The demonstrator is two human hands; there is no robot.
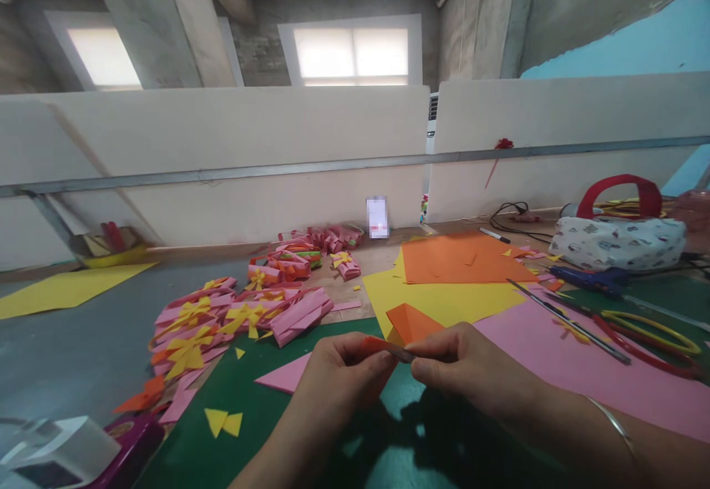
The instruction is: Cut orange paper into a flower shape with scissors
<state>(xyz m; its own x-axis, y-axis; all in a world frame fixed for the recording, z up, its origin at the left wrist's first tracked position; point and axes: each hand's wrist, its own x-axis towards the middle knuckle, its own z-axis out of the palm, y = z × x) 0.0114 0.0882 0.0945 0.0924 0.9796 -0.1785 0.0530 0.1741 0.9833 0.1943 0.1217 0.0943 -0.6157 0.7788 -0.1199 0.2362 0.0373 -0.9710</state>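
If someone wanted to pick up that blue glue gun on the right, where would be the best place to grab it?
Probably around its thick body. The blue glue gun lies flat on its side just in front of the patterned bag, long axis running left to right. Coming down from above, fingers across the body, looks easiest; the bag blocks the far side and the scissors lie on the near side. Its handle is hard to make out.

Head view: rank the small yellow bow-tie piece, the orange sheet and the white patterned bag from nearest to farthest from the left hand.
From the left hand:
1. Small yellow bow-tie piece, on the green mat just to its left.
2. Orange sheet, farther back and to the right, lying on the yellow paper.
3. White patterned bag, far right, near the table's back edge.
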